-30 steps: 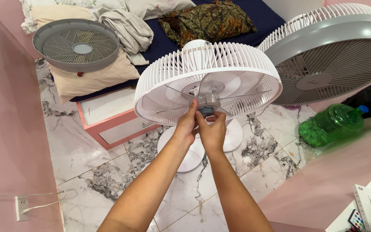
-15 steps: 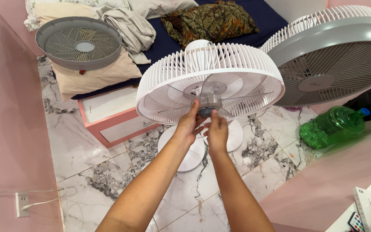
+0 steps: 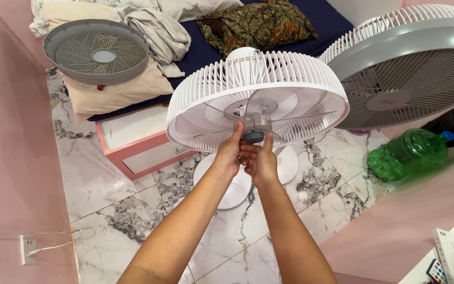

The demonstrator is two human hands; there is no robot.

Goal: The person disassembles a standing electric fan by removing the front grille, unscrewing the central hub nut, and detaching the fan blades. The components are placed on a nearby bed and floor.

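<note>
A white standing fan (image 3: 258,94) faces me with its front grille off, clear blades showing inside the rear cage. At the blade hub sits a small grey cap (image 3: 254,135). My left hand (image 3: 229,151) pinches the cap from the left, thumb and forefinger up against it. My right hand (image 3: 259,160) cups it from below and the right, fingers touching the cap. The fan's round white base (image 3: 237,184) stands on the marble floor under my wrists.
A grey front grille (image 3: 96,51) lies on pillows on the bed at back left. A second grey and white fan (image 3: 411,63) leans at right, a green bottle (image 3: 406,153) below it. A pink drawer unit (image 3: 132,142), a wall socket (image 3: 26,247) and a remote (image 3: 437,270) are nearby.
My right hand drew slightly back from the cap half a second ago and has closed in under it again. The left hand stays on the cap.
</note>
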